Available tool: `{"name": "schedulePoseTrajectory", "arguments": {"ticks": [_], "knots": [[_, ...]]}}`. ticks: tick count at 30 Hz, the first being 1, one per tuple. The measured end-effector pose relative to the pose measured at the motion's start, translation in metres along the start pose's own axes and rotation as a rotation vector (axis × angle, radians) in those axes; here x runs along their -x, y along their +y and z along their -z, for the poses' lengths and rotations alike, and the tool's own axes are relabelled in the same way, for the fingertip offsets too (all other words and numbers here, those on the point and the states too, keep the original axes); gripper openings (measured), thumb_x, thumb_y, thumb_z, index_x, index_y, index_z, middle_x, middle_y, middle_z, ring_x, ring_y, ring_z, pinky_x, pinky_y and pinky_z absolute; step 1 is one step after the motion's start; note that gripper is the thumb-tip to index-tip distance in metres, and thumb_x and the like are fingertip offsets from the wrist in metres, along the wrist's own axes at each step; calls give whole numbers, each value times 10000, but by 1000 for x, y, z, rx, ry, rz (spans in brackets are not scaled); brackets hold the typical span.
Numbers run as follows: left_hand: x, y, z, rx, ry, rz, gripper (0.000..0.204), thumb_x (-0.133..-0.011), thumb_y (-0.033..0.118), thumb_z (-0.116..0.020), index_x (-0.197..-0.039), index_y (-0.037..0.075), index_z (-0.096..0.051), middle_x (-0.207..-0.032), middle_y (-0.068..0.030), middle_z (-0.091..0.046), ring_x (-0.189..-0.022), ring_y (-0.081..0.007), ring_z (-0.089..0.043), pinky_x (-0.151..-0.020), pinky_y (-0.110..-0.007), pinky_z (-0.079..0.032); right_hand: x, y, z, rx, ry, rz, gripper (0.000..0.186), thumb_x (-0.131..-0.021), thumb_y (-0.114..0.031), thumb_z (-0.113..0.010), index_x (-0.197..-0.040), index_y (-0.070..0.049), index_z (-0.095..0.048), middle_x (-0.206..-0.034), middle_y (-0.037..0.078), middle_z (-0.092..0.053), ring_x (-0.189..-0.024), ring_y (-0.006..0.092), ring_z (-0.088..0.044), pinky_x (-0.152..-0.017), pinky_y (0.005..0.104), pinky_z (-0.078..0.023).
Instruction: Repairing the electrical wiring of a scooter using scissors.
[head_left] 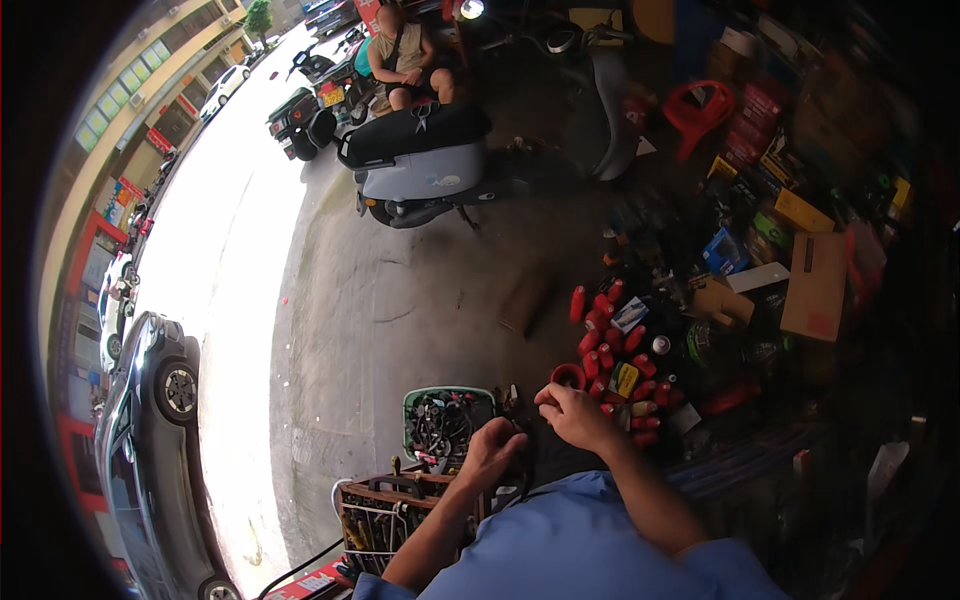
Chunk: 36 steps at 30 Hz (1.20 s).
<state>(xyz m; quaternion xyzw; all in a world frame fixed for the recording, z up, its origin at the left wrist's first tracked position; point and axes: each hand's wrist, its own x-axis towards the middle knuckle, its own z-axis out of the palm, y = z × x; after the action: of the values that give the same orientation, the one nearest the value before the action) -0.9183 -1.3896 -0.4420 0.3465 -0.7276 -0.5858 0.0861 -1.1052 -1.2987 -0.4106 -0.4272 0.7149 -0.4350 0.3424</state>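
Observation:
My left hand (492,450) is in front of my body, its fingers curled in, beside a green-rimmed basket (450,391) full of tangled dark parts. Whatever those fingers hold, if anything, is hidden. A little to the right and farther off, my right hand (575,414) has its fingertips pressed together in a pinch. Any small item between them is too small to make out. Just beyond that hand stands a round red container (568,376). Many red bottles (604,338) crowd the floor past it, with a yellow box (624,380) among them.
A tool rack (385,495) stands at my near left. Cardboard boxes (812,288), packages and a red plastic stool (697,118) pile up on the right. Ahead are a grey scooter (420,175) and a seated person (404,55). A car (150,440) is parked at the left.

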Motion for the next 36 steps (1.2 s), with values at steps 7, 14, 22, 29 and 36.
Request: {"name": "schedulePoseTrajectory", "arguments": {"ticks": [7,14,22,29,36], "knots": [[-120,-7,77,174,210,164,205,-889,186,-649,-865,-7,-581,-733,-25,-618,-715,-96,-571,-669,-258,-469,-162,-8,18,131,-59,137,150,-865,-104,-600,-971,2,-613,-912,170,-677,-868,316,-671,-747,379,-531],[-235,16,121,319,287,132,186,-911,185,-618,-889,2,-595,-773,-22,-626,-724,-89,-574,-671,-254,-472,-256,1,27,227,-252,-2,173,-871,-147,-595,-984,-17,-617,-925,151,-682,-893,306,-666,-777,384,-525],[-414,2,175,401,-52,211,205,-936,205,-592,-956,2,-602,-820,-41,-648,-759,-99,-609,-676,-256,-482,-381,36,52,205,-193,-358,204,-868,-165,-591,-1009,-20,-618,-1006,173,-670,-975,319,-644,-849,395,-505],[-609,22,259,217,-181,38,240,-918,195,-588,-953,-40,-624,-831,-95,-668,-788,-156,-642,-733,-295,-500,-538,78,48,303,-85,-402,228,-861,-142,-587,-1052,-21,-617,-890,140,-679,-798,212,-677,-727,330,-527],[-734,59,306,627,-237,227,201,-955,214,-575,-968,14,-577,-786,-30,-622,-732,-101,-595,-652,-247,-459,-647,55,117,-31,117,-607,155,-899,-78,-539,-1025,-15,-602,-814,77,-666,-675,132,-645,-663,277,-525]]}}
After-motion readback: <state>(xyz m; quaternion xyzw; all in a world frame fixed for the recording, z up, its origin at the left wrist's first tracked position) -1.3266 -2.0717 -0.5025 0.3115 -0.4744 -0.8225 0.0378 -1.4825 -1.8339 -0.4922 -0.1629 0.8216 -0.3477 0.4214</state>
